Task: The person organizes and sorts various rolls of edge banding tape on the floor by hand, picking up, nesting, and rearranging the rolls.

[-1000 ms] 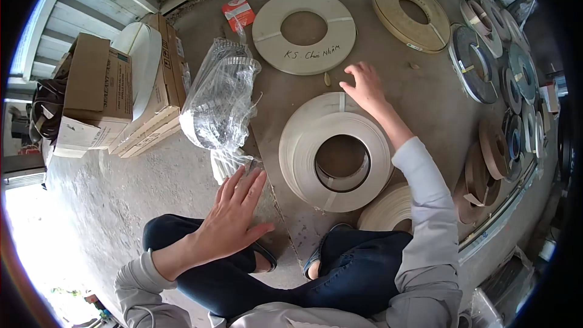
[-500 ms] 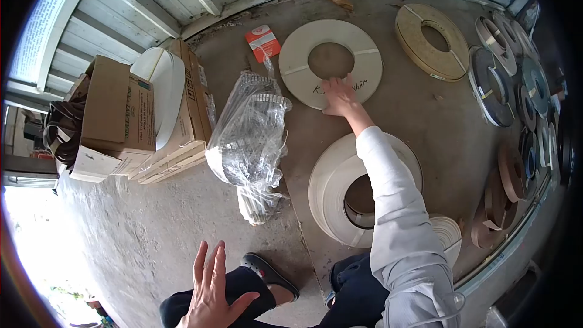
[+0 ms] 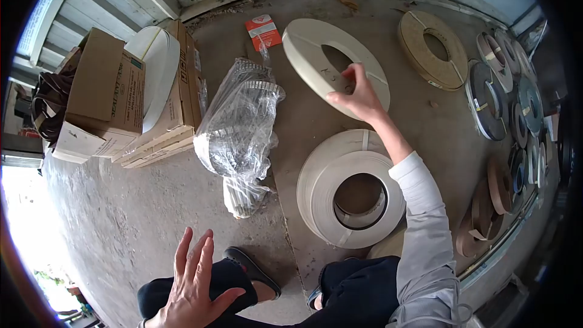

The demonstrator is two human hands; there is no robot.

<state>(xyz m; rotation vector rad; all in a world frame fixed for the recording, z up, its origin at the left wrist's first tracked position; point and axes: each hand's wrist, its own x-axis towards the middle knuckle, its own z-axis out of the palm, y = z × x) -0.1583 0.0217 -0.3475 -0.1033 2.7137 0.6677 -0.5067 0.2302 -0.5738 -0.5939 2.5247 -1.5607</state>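
My right hand [image 3: 363, 97] grips the near rim of a large cream roll of edge banding [image 3: 303, 54], fingers in its centre hole and thumb on the outer edge. The roll is tilted, its left side raised off the floor; dark handwriting on its face is partly covered by my fingers. Above my left knee, my left hand [image 3: 191, 288] is open with fingers spread, touching nothing. Below my right wrist lie stacked white edge banding rolls [image 3: 322, 191], the upper one smaller and off-centre.
A plastic-wrapped bundle [image 3: 240, 127] lies left of the rolls, near a red-and-white packet [image 3: 263, 31]. Cardboard boxes [image 3: 100, 85] stand further left, with a white roll [image 3: 159, 73] leaning there. A tan roll [image 3: 416, 48] and several grey, blue and brown rolls [image 3: 486, 100] lie at right.
The cream roll, flat on the floor before, is now tilted up on its left side. My right hand has closed on its rim. My left hand stays open, slightly lower left.
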